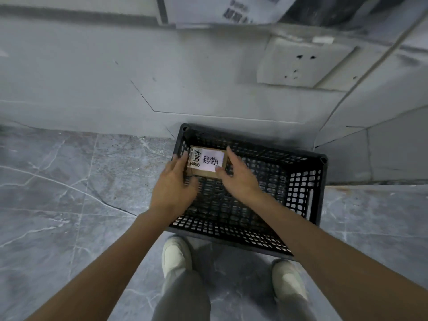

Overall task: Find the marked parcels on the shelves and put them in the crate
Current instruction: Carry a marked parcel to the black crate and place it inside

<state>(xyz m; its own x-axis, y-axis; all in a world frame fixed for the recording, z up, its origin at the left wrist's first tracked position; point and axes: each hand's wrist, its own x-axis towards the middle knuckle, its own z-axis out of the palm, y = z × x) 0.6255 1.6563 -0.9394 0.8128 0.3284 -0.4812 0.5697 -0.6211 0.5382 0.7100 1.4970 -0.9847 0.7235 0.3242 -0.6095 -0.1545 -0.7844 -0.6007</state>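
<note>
Cardboard parcel (206, 163), small, brown, bears a white handwritten label. Left hand (172, 185) and right hand (238, 176) grip its two ends, holding it at the far left corner of the black perforated crate (301, 193) on the marble floor (58, 193).

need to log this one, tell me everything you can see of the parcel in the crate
The parcel is a small flat brown cardboard box bearing a white label with black handwriting, more writing beside it. It sits face up in the far left corner of the black lattice crate. The left hand and right hand touch its opposite edges.
</note>
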